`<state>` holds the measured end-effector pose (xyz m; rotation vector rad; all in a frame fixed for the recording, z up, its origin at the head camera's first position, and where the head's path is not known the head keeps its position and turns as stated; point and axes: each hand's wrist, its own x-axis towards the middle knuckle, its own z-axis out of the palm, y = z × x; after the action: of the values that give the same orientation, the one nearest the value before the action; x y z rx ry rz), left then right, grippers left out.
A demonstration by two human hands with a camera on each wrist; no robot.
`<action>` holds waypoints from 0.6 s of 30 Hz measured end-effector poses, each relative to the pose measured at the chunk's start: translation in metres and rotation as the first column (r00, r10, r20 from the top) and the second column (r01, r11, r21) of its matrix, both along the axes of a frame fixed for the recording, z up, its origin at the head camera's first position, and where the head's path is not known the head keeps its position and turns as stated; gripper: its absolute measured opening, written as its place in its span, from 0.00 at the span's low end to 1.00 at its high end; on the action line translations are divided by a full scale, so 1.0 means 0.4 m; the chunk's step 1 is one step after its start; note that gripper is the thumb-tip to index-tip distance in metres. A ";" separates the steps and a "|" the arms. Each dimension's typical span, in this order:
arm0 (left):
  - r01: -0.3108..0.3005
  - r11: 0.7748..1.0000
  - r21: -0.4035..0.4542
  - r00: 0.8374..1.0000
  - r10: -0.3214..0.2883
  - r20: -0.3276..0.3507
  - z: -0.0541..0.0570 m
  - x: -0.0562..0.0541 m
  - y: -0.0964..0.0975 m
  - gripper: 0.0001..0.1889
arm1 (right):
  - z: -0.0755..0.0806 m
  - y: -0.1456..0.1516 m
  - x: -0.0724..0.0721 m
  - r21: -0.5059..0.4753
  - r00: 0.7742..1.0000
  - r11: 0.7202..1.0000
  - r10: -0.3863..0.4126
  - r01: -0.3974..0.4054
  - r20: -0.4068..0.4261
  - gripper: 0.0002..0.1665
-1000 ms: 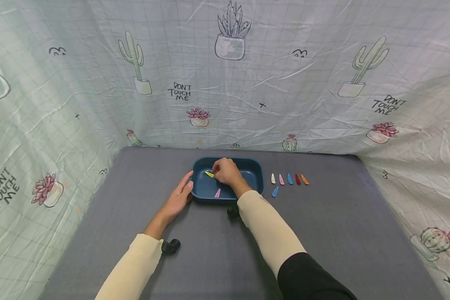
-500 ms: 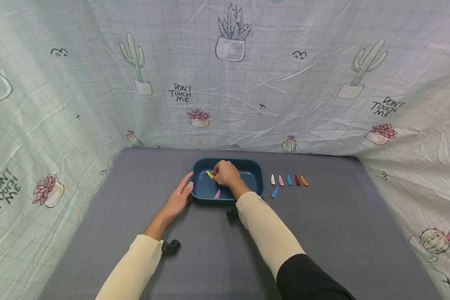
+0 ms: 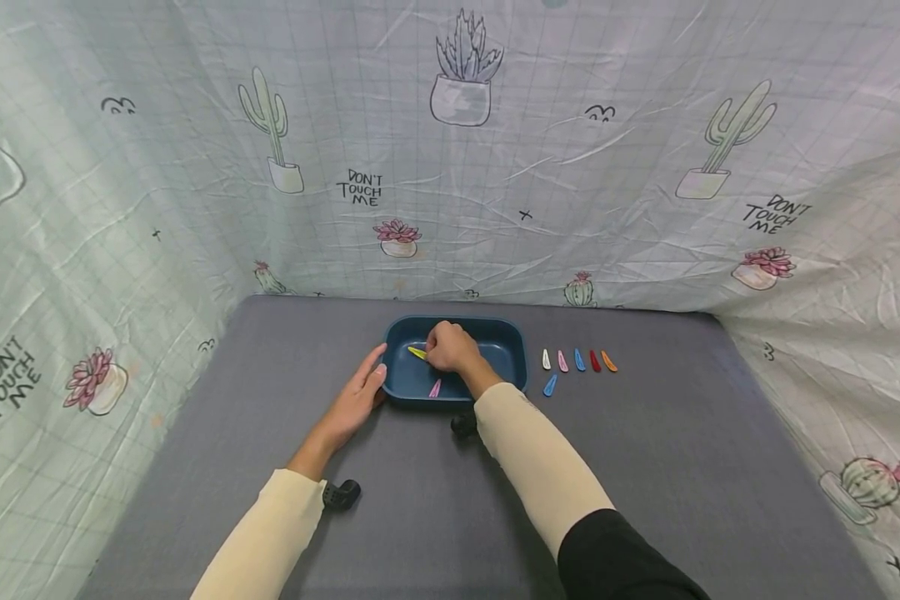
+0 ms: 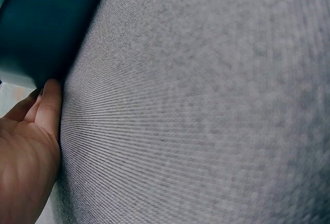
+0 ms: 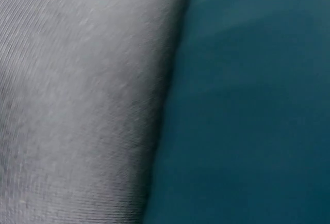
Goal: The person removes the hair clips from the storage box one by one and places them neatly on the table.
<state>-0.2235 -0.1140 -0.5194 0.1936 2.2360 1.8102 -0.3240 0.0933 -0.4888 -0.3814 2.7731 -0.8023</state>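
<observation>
Yellow clip (image 3: 417,353) has turned flatter, pinched by the right hand (image 3: 453,347), seemingly mid-adjustment, steadiness needed next; left hand (image 3: 356,406), uncurled, touches the left edge of the tray (image 3: 502,357).

Tray (image 3: 504,354), hair clips (image 3: 580,360) on grey table (image 3: 412,517)

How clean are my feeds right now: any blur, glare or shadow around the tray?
Head: evenly lit, the tray and yellow clip distinguishable, soft shadow beside the right sleeve. Left wrist: the tray's side dark with a pale sheen near the fingertips, the grey cloth softening toward the right edge. Right wrist: blurry, dark band along the tray's edge.
</observation>
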 end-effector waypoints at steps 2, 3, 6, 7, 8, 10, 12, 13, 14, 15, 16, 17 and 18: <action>-0.001 1.000 0.000 1.000 0.001 -0.003 0.001 -0.001 0.001 0.30 | 0.004 0.005 -0.001 -0.053 1.000 0.999 -0.002 0.002 0.009 0.16; 0.000 1.000 0.002 1.000 0.000 -0.005 0.001 -0.001 0.001 0.30 | 0.007 0.006 -0.002 -0.087 1.000 0.996 -0.001 0.003 0.017 0.15; 0.000 1.000 0.012 1.000 0.000 -0.007 0.003 -0.001 0.003 0.30 | 0.020 0.011 -0.003 -0.176 0.999 0.984 0.001 0.005 0.035 0.11; 0.005 1.000 0.011 1.000 -0.005 -0.010 0.003 -0.001 0.003 0.31 | 0.025 0.012 -0.002 -0.205 0.999 0.979 -0.001 0.010 0.044 0.09; 0.007 1.000 0.012 1.000 -0.007 -0.010 0.003 -0.001 0.004 0.31 | 0.029 0.013 -0.001 -0.230 0.999 0.973 -0.004 0.015 0.052 0.08; 0.003 1.000 0.010 1.000 -0.003 -0.005 0.003 0.000 0.005 0.30 | 0.037 0.016 0.003 -0.265 0.998 0.964 -0.010 0.025 0.059 0.08; 0.004 1.000 0.003 1.000 -0.004 -0.007 0.003 0.002 0.004 0.30 | 0.045 0.021 0.009 -0.302 0.997 0.952 -0.022 0.042 0.071 0.08; 0.007 1.000 -0.001 1.000 -0.007 -0.010 0.003 0.002 0.004 0.30 | 0.051 0.024 0.013 -0.327 0.997 0.943 -0.031 0.054 0.077 0.08; 0.005 1.000 0.000 1.000 -0.005 -0.009 0.004 0.003 0.004 0.30 | 0.055 0.027 0.016 -0.349 0.996 0.935 -0.040 0.066 0.081 0.08; 0.004 1.000 -0.003 1.000 -0.004 -0.012 0.005 0.003 0.004 0.30 | 0.061 0.031 0.020 -0.374 0.995 0.924 -0.048 0.077 0.085 0.08; 0.005 1.000 -0.004 1.000 -0.005 -0.015 0.005 0.003 0.003 0.30 | 0.067 0.034 0.025 -0.398 0.994 0.913 -0.057 0.088 0.090 0.08; 0.006 1.000 -0.003 1.000 -0.006 -0.018 0.006 0.004 0.002 0.30 | 0.074 0.038 0.029 -0.419 0.993 0.902 -0.066 0.102 0.098 0.08; 0.006 1.000 -0.004 1.000 -0.006 -0.022 0.006 0.004 0.001 0.30 | 0.080 0.042 0.032 -0.442 0.991 0.889 -0.076 0.116 0.106 0.08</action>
<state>-0.2218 -0.1135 -0.5171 0.2201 2.2517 1.8086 -0.3111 0.1102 -0.4568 -0.2773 2.5221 -1.4548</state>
